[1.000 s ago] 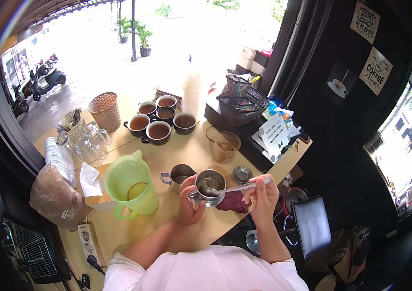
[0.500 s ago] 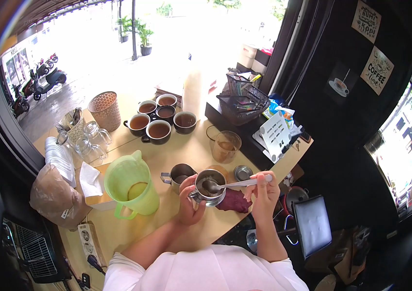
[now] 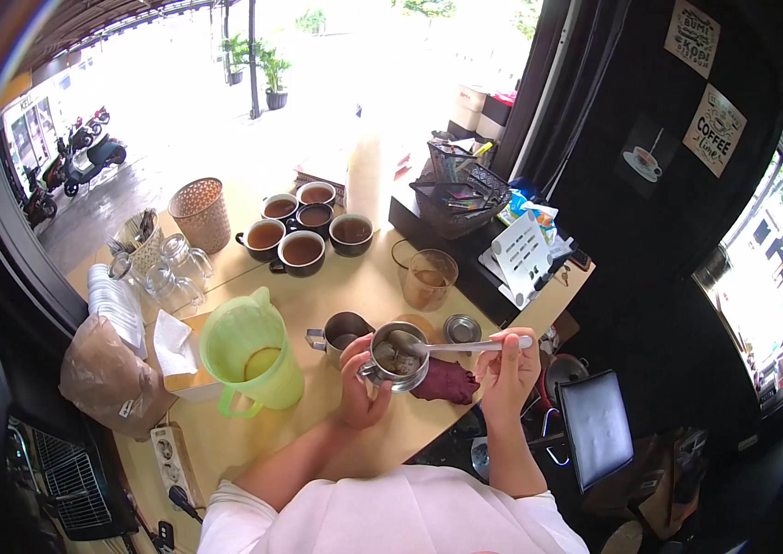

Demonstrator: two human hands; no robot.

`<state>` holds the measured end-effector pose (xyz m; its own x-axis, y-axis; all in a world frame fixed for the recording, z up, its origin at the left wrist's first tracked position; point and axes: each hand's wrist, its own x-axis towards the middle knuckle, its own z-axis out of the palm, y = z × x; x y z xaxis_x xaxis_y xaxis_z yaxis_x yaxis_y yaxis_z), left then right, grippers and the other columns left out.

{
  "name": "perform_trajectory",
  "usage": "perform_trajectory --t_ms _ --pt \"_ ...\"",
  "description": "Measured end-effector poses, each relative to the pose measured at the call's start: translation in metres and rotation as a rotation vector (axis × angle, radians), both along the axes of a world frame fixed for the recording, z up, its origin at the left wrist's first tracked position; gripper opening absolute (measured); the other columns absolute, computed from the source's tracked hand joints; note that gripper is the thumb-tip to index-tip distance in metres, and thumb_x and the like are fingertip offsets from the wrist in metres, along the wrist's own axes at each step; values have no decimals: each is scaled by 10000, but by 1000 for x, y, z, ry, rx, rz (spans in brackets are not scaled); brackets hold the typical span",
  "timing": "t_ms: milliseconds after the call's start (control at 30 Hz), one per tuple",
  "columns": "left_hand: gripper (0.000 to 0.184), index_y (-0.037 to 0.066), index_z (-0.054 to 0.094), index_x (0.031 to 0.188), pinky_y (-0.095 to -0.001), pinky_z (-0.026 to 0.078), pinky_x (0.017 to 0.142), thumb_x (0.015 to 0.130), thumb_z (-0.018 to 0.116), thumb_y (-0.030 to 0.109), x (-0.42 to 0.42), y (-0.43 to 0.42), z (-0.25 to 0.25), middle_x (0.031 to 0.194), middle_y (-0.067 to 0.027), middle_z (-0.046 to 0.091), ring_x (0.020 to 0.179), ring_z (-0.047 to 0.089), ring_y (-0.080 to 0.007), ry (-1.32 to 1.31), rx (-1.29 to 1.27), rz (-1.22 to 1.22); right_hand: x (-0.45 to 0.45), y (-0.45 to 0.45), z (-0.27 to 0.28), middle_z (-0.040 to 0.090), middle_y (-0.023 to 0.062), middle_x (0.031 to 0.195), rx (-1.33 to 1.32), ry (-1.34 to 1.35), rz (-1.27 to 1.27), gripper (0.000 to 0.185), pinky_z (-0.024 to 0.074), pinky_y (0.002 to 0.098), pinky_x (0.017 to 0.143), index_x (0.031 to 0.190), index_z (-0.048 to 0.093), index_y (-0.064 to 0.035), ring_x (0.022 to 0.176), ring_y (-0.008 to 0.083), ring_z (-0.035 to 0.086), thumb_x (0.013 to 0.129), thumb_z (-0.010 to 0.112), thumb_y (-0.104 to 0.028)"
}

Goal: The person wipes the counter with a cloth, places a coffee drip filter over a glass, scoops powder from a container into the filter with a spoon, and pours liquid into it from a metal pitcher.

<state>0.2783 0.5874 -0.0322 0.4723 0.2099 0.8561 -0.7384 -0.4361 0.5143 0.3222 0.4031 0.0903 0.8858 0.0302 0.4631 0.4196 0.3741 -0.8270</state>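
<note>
My left hand is wrapped round a metal cup near the table's front edge. The cup holds something dark and wet. Between the fingers of my right hand is the handle of a spoon, whose bowl end is at the inside of the cup. A second metal cup stands just behind and left of the held one. Beside the held cup, to the right, lies a dark red cloth. A small round metal lid rests behind the cloth.
Several dark cups of brown liquid stand at the back. A green pitcher is on the left, with glass mugs behind it. A clear jug stands right of centre, near a black mesh basket.
The spoon and my right hand have shifted slightly right and up. The spoon's bowl has moved within the cup toward its right side. My left hand has kept its hold on the cup.
</note>
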Motion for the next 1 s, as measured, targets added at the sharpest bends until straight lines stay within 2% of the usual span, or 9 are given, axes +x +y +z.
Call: perform_trajectory --t_ms 100,200,300,400,500,533,667,767,1000 --pt "619 38 249 1363 -511 266 1077 812 529 24 0 0 0 1350 -266 349 1276 369 -372 -6 -4 13 1 1 -2 517 51 593 51 10 -4 287 377 211 431 947 523 -9 461 111 505 1008 493 -288" --pt "614 35 254 1361 -507 269 1076 813 530 26 0 -1 0 1348 -267 351 1273 371 -370 -12 -4 17 1 -1 -2 520 55 631 -8 -5 5 295 374 218 428 942 523 -8 458 108 497 1004 502 -296" --pt "614 35 254 1361 -507 271 1074 813 531 26 0 0 1 1347 -268 352 1271 372 -369 -12 0 15 8 -2 5 527 53 660 150 -76 -85 291 367 222 425 945 526 -9 455 103 482 1000 510 -295" --pt "616 35 254 1359 -508 271 1073 809 532 22 1 0 0 1346 -269 351 1271 371 -369 -18 -1 18 29 -5 7 529 41 656 133 -118 -218 260 368 214 446 949 539 -13 505 91 495 1001 516 -267" --pt "592 31 283 1334 -500 301 1066 810 556 4 1 -2 1 1338 -269 353 1267 385 -375 -22 -13 17 55 4 1 547 38 685 -76 -166 -258 219 380 207 480 942 560 -21 549 74 486 1005 503 -223" --pt "580 29 297 1322 -495 316 1063 810 568 -4 1 -1 2 1334 -268 354 1264 393 -378 -21 -18 20 63 5 -5 594 27 708 -172 -159 -262 184 395 191 515 964 577 -40 610 55 527 998 517 -210" --pt "579 26 307 1316 -494 315 1064 803 574 -6 0 0 1 1332 -268 358 1263 394 -375 -19 -9 13 83 21 -15 639 28 736 -416 -99 -296 163 434 212 558 973 579 -33 619 65 558 992 522 -185" --pt "584 26 311 1315 -491 317 1063 798 581 -4 1 1 2 1334 -268 358 1261 397 -372 -25 -5 13 94 30 -22 645 45 724 -515 -112 -311 184 439 236 558 959 577 -26 612 79 566 995 518 -197" --pt "582 34 317 1315 -490 319 1063 800 589 10 1 2 2 1339 -259 355 1258 399 -365 -19 -17 9 108 34 -35 645 86 713 -597 -134 -346 209 464 300 576 932 563 -14 614 176 614 999 500 -201"
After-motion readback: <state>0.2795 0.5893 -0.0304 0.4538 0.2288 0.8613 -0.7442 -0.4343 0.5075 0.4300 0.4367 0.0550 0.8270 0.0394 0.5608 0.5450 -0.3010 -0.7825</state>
